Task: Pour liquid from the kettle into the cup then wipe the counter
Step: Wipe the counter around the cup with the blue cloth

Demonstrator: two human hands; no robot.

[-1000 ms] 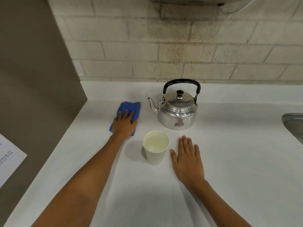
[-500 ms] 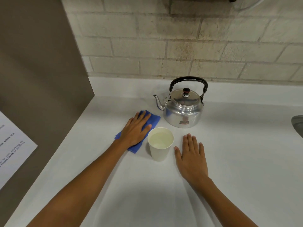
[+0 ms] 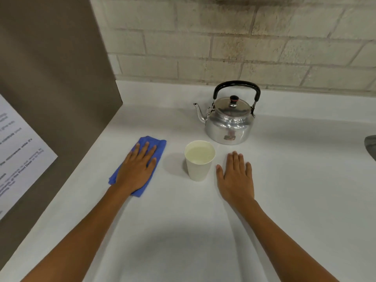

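A shiny metal kettle (image 3: 229,121) with a black handle stands upright near the back of the white counter (image 3: 183,231), spout pointing left. In front of it is a white paper cup (image 3: 199,162) holding pale liquid. My left hand (image 3: 136,169) presses flat, fingers spread, on a folded blue cloth (image 3: 157,146) left of the cup. My right hand (image 3: 236,178) lies flat and empty on the counter just right of the cup, not touching it.
A brown panel (image 3: 57,78) with a printed paper sheet (image 3: 18,147) walls off the left side. A brick wall (image 3: 244,43) runs along the back. A grey sink edge (image 3: 370,145) shows at the far right.
My left hand slid the blue cloth toward the cup, then back to the left and nearer me. The right hand, cup and kettle stayed in place.
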